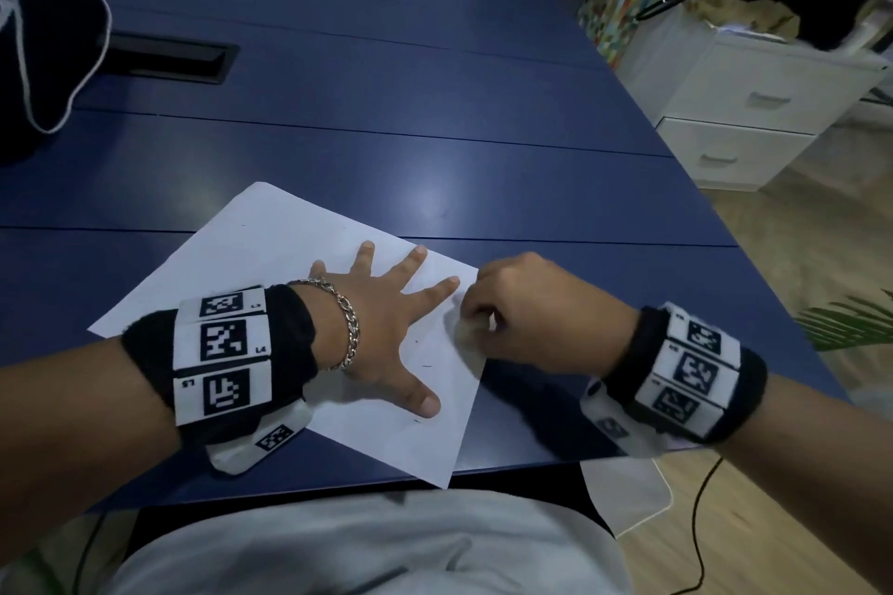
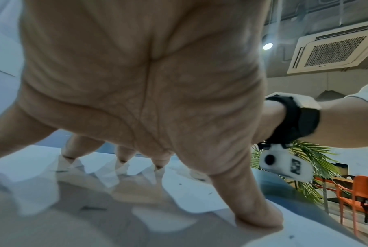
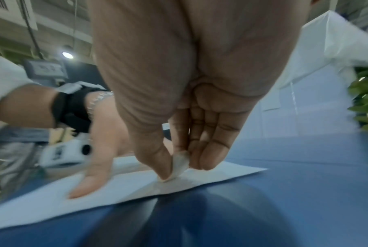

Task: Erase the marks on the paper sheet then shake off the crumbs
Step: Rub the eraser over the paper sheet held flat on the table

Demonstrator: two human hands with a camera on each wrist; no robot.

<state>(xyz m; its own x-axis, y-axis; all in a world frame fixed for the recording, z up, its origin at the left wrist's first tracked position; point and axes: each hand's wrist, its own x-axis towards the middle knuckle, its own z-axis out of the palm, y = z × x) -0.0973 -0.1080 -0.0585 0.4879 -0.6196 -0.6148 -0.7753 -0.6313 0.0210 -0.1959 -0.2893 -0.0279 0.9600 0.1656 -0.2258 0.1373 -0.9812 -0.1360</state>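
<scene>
A white paper sheet [image 1: 270, 251] lies skewed on the blue table [image 1: 386, 111], one corner past the near edge. My left hand [image 1: 386, 324] is spread flat on it, fingertips [image 2: 261, 219] pressing the sheet [image 2: 178, 192] down. My right hand [image 1: 522, 309] hovers at the sheet's right edge and pinches a small white eraser [image 3: 179, 165] between thumb and fingers, its tip on the paper [image 3: 119, 185]. A few short dark marks and crumbs [image 1: 425, 365] dot the sheet near my left thumb.
A black cable slot [image 1: 164, 63] is set into the table at the back left, beside a dark bag with a white cord [image 1: 43, 39]. White drawers [image 1: 754, 111] stand to the right, off the table. A cable [image 1: 696, 527] runs on the floor.
</scene>
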